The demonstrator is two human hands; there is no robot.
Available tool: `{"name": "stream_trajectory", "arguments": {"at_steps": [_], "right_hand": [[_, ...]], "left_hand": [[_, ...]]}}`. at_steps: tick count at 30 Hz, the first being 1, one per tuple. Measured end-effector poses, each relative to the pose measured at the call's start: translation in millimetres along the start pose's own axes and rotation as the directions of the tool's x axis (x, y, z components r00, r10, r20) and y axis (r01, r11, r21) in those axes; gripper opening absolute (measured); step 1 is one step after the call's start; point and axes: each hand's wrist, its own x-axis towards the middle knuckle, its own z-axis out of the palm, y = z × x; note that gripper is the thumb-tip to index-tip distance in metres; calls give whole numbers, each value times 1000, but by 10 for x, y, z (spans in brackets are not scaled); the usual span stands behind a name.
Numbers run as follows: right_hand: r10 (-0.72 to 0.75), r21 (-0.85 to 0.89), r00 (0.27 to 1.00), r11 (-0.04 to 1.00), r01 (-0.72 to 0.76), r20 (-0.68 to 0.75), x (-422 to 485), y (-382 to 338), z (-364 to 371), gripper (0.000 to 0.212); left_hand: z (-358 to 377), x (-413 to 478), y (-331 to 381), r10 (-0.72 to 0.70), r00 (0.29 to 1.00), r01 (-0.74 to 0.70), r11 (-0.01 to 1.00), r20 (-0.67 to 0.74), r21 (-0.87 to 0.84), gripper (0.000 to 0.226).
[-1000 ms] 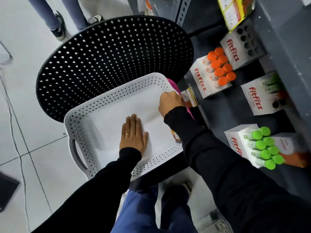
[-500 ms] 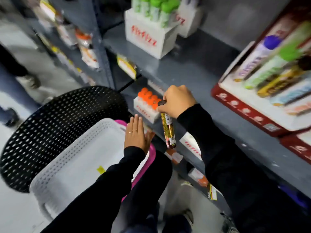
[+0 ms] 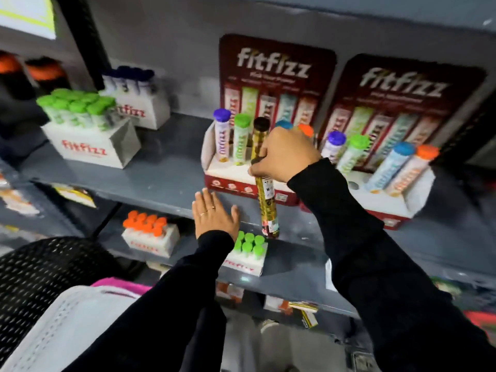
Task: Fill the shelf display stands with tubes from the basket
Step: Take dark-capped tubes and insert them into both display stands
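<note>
My right hand (image 3: 285,157) grips a gold tube (image 3: 267,208) near its top; the tube hangs upright in front of the left red display stand (image 3: 230,181). That stand holds a purple-capped, a green-capped and a black-capped gold tube (image 3: 261,130), with blue and orange caps partly hidden behind my hand. The right red display stand (image 3: 397,210) holds purple, green, blue and orange tubes, with one hole (image 3: 353,185) showing between them. My left hand (image 3: 214,214) is flat and open over the shelf's front edge. The white basket (image 3: 53,326) sits at bottom left.
White boxes of green-capped tubes (image 3: 80,122) and dark-capped tubes (image 3: 134,98) stand on the grey shelf (image 3: 150,181) to the left. On the shelf below are orange-capped (image 3: 147,232) and green-capped (image 3: 248,251) boxes. A black perforated chair (image 3: 35,267) holds the basket.
My view rose from the basket to the shelves. My right hand took a gold tube from the basket's edge and lifted it to the left red stand; my left hand left the basket.
</note>
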Motion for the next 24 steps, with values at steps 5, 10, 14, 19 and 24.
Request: {"name": "stream_trajectory", "arguments": {"at_steps": [5,10,14,19,24], "right_hand": [[26,16,1000,1000,-27,10,-61,220,-198,27],[-28,36,996,999,25,90,-99,317,-328,25],[-70,27,982,997,66,176,-106,379,-382,17],[-101,12,963,995,101,252,-101,426,-409,27],[-124,-12,960,991,131,251,-148,498,-424,29]], "left_hand": [[85,-3,-47,0,1000,2,997,-15,80,68],[81,-14,-37,2,1000,0,994,-15,111,67],[80,-4,-34,-3,1000,6,992,-22,125,65],[94,1,-38,-11,1000,14,991,-27,135,65],[94,2,-33,-12,1000,17,988,-28,156,65]]}}
